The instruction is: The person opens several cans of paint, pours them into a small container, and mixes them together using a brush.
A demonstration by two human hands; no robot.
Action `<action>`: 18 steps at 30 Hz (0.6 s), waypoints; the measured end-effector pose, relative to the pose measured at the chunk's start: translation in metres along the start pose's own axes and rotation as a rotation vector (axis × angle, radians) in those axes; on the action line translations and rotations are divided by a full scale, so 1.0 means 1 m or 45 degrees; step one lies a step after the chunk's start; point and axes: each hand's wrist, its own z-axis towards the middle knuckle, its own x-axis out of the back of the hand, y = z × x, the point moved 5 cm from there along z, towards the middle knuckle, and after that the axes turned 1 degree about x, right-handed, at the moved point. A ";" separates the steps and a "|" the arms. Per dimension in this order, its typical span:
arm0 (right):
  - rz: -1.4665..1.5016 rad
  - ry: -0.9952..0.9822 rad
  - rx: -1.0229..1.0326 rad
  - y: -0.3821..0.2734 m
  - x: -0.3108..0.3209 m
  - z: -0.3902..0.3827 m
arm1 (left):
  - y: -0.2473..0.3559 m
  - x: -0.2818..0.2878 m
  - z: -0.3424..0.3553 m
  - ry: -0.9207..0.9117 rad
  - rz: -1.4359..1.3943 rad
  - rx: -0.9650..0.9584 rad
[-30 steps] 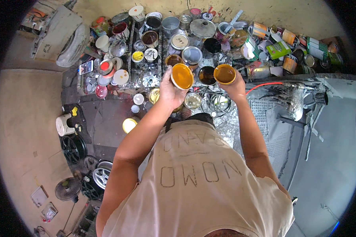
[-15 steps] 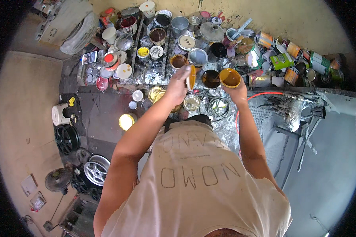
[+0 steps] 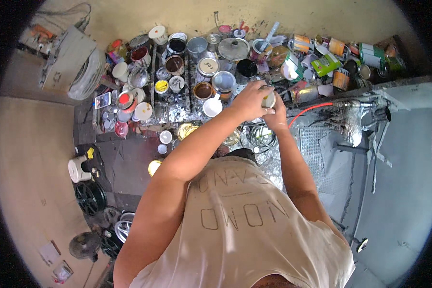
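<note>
Both hands meet in front of the paint bench around a small round container (image 3: 269, 100) with a pale top face. My left hand (image 3: 252, 101) reaches over from the left, its fingers curled across the upper side of the container. My right hand (image 3: 277, 117) grips it from the right and below. Most of the container's wall is hidden by the fingers. To the left of my hands lies a white round cup or lid with a tab (image 3: 212, 107). A grey-topped paint can (image 3: 223, 81) and a cup of brown paint (image 3: 203, 90) stand just behind it.
Open paint cups, tins and lids crowd the bench, with a yellow cup (image 3: 162, 86) and a phone (image 3: 102, 100) at left. Tipped cans, including a green one (image 3: 325, 64), pile up at right. A red hose (image 3: 308, 110) runs beside my right forearm; wheels (image 3: 90, 198) stand low left.
My hands have come together from apart. The yellow-brown inside of the cup in my right hand and of the piece in my left no longer shows. The view has shifted slightly.
</note>
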 end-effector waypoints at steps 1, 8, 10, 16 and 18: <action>-0.001 0.008 0.001 0.001 0.000 -0.001 | 0.001 0.001 0.001 -0.032 -0.019 -0.014; 0.183 -0.003 -0.084 0.005 -0.002 -0.008 | 0.010 0.004 0.008 -0.113 0.072 -0.100; 0.354 0.032 -0.116 0.004 -0.004 -0.007 | 0.006 0.005 0.009 -0.030 0.107 -0.110; 0.347 0.064 -0.244 0.002 -0.003 -0.006 | -0.049 -0.011 -0.015 0.486 -1.029 0.738; 0.580 0.072 -0.204 -0.001 -0.004 -0.006 | -0.049 -0.051 -0.047 0.007 -1.535 1.274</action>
